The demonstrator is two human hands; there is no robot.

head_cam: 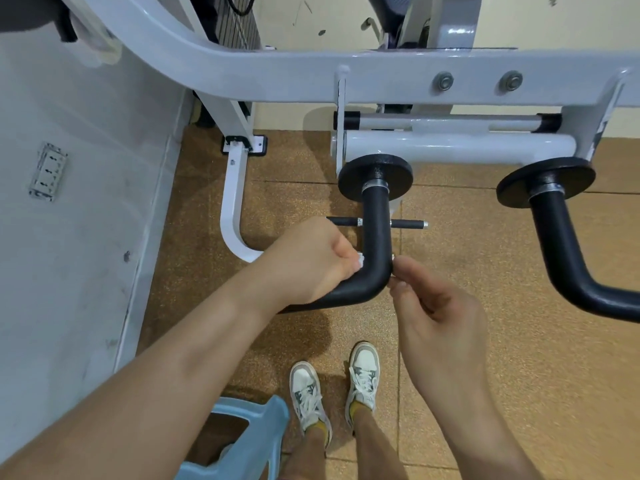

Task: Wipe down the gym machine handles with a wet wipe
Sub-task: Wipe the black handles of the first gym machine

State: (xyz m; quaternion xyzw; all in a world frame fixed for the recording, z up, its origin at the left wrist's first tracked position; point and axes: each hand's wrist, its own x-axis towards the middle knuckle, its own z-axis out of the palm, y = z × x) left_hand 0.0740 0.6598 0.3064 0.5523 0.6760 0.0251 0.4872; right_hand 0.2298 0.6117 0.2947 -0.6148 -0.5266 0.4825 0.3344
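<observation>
A black bent foam handle (375, 237) hangs from a round black disc on the white machine frame (311, 74). My left hand (308, 261) sits at the left of the handle's bend, pinching a small white wet wipe (361, 261) against it. At the right of the bend, my right hand (433, 306) has its fingers curled, its fingertips pinching the wipe's other end, of which only a tiny white bit shows. A second black handle (568, 251) hangs further right, untouched.
A thin black crossbar (408, 223) lies behind the handle. A white machine leg (232, 202) curves down at the left beside a grey wall (69, 202). A blue plastic stool (249, 441) stands by my feet on the brown floor.
</observation>
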